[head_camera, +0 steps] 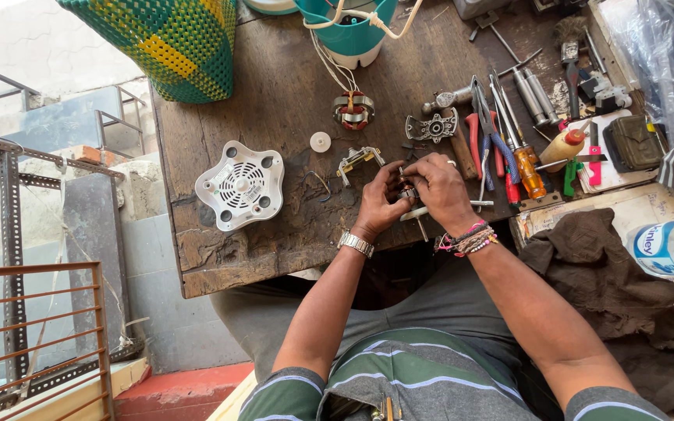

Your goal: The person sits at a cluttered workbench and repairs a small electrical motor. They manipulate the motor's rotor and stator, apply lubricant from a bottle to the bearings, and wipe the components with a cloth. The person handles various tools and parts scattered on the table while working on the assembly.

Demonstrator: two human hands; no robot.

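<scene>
Both my hands meet over the near edge of a dark wooden workbench [274, 86]. My left hand [380, 203], with a metal watch on its wrist, and my right hand [440, 189], with bead bracelets, together grip a small motor rotor [410, 195] whose thin metal shaft sticks out below and to the right. A wound stator coil [353, 109] with white wires lies farther back. Next to it sits a grey metal bracket [431, 127], and a smaller bracket [359, 158] lies just left of my hands.
A white five-lobed plastic base cover [240, 185] and a small white disc [320, 141] lie left. Pliers, screwdrivers [526, 168] and a small bottle [564, 146] crowd the right. A teal jar [347, 31], woven basket [173, 43], brown cloth [594, 265] and water bottle [668, 245] surround them.
</scene>
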